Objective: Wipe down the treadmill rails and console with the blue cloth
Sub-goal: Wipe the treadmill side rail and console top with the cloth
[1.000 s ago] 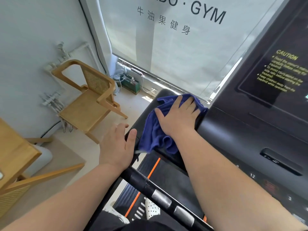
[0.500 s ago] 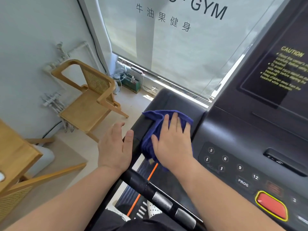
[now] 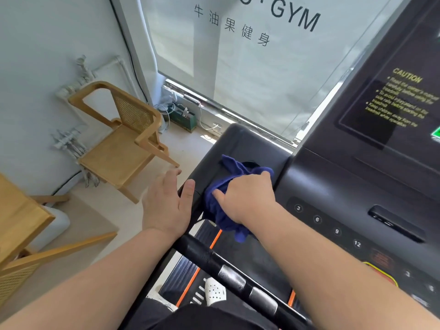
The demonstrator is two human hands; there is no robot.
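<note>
The blue cloth (image 3: 222,206) lies bunched on the black left tray of the treadmill console (image 3: 240,144), one end reaching into the round cup recess. My right hand (image 3: 247,198) grips the cloth, fingers curled into it. My left hand (image 3: 166,206) rests flat with straight fingers on the outer edge of that tray, just left of the cloth. A black handlebar with silver sensor pads (image 3: 238,279) runs across below both hands. To the right are the number keypad (image 3: 326,225) and the dark caution screen (image 3: 390,110).
A wooden chair (image 3: 123,141) stands on the floor at the left, near the wall. A wooden table corner (image 3: 16,225) juts in at the lower left. The treadmill belt with orange stripes (image 3: 190,270) and a white shoe (image 3: 214,291) lie below the bar.
My right hand went from flat on the spread cloth to gripping it bunched, after sliding it back toward me along the tray. The left hand stayed on the tray edge.
</note>
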